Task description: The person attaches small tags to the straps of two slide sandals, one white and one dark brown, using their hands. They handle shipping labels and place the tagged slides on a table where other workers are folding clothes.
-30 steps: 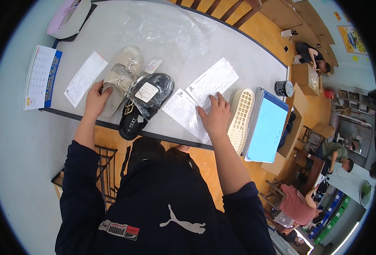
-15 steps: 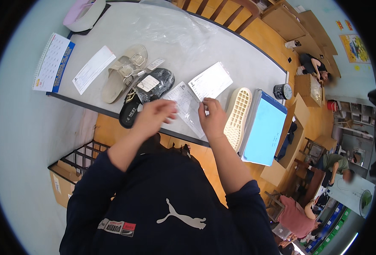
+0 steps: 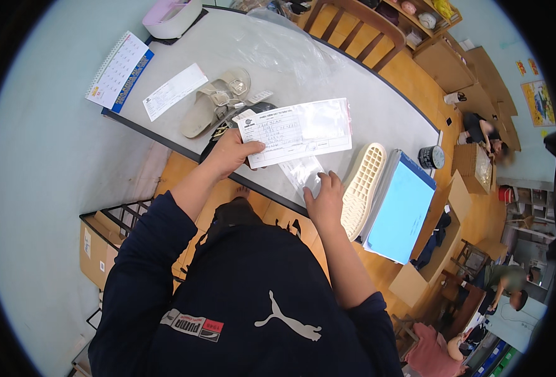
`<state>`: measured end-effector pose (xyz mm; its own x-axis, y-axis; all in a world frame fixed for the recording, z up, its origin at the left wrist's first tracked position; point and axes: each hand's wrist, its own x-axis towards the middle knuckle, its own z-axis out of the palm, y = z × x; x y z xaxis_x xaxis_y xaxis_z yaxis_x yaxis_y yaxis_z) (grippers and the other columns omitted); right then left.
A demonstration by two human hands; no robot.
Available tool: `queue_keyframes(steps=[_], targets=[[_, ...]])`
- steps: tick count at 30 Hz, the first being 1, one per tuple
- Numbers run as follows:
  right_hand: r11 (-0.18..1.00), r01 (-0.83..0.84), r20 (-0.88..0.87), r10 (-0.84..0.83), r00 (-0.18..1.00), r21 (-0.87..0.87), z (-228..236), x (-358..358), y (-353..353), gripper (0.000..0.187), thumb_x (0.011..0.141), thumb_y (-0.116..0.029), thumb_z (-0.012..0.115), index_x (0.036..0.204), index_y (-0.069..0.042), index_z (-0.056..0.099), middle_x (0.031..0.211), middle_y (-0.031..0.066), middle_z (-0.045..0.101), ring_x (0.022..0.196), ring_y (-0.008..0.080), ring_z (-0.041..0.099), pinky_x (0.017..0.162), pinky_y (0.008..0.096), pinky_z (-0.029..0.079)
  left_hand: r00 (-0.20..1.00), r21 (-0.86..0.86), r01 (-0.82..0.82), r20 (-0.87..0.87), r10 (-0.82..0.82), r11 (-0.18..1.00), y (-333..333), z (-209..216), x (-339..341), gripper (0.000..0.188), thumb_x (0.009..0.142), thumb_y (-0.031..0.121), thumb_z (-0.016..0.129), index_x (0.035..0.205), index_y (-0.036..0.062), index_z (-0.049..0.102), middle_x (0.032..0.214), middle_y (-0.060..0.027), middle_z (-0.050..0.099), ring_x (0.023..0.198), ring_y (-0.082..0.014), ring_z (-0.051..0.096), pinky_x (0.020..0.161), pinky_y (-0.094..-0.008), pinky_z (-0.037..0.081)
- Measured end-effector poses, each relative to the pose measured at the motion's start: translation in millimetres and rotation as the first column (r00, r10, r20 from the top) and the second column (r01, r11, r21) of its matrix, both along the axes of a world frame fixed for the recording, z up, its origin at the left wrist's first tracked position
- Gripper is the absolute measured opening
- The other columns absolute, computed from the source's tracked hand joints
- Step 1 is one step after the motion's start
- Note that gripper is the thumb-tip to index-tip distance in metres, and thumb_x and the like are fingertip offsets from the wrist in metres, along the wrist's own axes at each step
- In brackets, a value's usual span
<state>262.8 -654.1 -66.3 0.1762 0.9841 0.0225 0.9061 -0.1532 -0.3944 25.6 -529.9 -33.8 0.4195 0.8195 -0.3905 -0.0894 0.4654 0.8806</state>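
Observation:
My left hand [image 3: 235, 152] grips a handwritten form [image 3: 312, 135] by its left end, thumb on top. The white sheet is held above the table, partly under clear plastic. Beneath it lies another plastic-covered slip [image 3: 302, 173] near the table's front edge, mostly hidden. Beside that slip is my right hand [image 3: 325, 200], fingers apart and holding nothing; whether its fingertips touch the slip I cannot tell. A beige two-strap sandal [image 3: 197, 119] rests to the left. The form and my left hand cover most of a black shoe [image 3: 218, 132]. Right of my right hand is a cream shoe sole [image 3: 363, 182], its grid side up.
The grey table [image 3: 190, 47] also carries a desk calendar [image 3: 119, 69], a white slip [image 3: 175, 91], crumpled clear plastic [image 3: 290, 47], a blue folder [image 3: 400, 210] and a dark round tin [image 3: 431, 157]. A wooden chair [image 3: 359, 31] stands beyond; an open carton [image 3: 441, 232] sits at right.
My left hand, empty before, has taken hold of the form and lifted it off the table. My right hand has moved slightly nearer and spread its fingers. The view has shifted.

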Motion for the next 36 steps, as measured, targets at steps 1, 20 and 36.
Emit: queue_keyframes(steps=[1, 20, 36], targets=[[0.999, 0.013, 0.015, -0.013, 1.000, -0.051, 1, -1, 3, 0.055, 0.075, -0.019, 0.076, 0.121, 0.000, 0.053, 0.126, 0.0246, 0.050, 0.119, 0.0413, 0.047, 0.098, 0.0458, 0.043, 1.000, 0.021, 0.004, 0.000, -0.004, 1.000, 1, 4, -1, 0.024, 0.088, 0.006, 0.061, 0.110, -0.0028, 0.062, 0.092, -0.0118, 0.070, 0.071, -0.0178, 0.068, 0.053, -0.0284, 0.052], [0.886, 0.166, 0.146, -0.112, 0.983, -0.433, 21, -4, 14, 0.098, 0.063, -0.034, 0.086, 0.137, 0.004, 0.034, 0.121, 0.0267, 0.047, 0.114, 0.0420, 0.047, 0.101, 0.0434, 0.039, 0.980, 0.070, -0.198, 0.023, 0.196, 0.978, -17, 20, -29, 0.024, 0.086, 0.004, 0.061, 0.108, -0.0063, 0.062, 0.094, -0.0134, 0.070, 0.072, -0.0168, 0.068, 0.056, -0.0284, 0.054], [0.838, 0.207, 0.135, -0.160, 0.978, -0.506, 30, 5, 9, 0.089, 0.062, -0.040, 0.088, 0.126, 0.003, 0.043, 0.119, 0.0228, 0.049, 0.115, 0.0375, 0.050, 0.098, 0.0397, 0.044, 0.943, 0.024, -0.320, 0.106, 0.315, 0.947, -22, 21, -59, 0.027, 0.088, 0.001, 0.058, 0.113, -0.0076, 0.055, 0.102, -0.0160, 0.066, 0.080, -0.0221, 0.068, 0.061, -0.0332, 0.057]])
